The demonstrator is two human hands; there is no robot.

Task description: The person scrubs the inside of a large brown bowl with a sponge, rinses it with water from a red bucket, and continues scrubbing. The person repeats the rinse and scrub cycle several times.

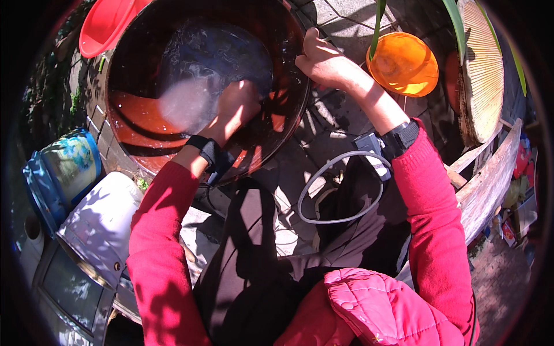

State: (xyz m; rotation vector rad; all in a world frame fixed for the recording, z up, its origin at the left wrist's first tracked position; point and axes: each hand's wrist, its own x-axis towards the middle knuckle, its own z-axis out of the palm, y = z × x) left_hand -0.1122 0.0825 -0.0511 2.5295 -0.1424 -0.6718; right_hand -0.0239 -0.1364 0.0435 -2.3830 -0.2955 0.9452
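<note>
A large brown basin point(143, 114) with a dark rim stands before me, holding water. In it lies a dark bluish mass point(216, 47), cloth-like, under a wet sheen. My left hand point(240, 104) is down inside the basin at the near edge of that mass, fingers curled; what they hold is hidden. A pale, blurred patch point(188, 104), possibly splashing water, shows left of this hand. My right hand point(322, 62) is at the basin's right rim with curled fingers, its thumb side by the edge. Whether it grips the rim is unclear.
An orange bowl point(402, 65) and a ribbed washboard-like panel point(482, 73) stand at right, near a wooden bench point(489, 181). A red basin point(106, 26) is at upper left. A blue patterned bucket point(69, 164) and a white bucket point(104, 225) sit at left. A grey cable point(303, 194) loops by my right wrist.
</note>
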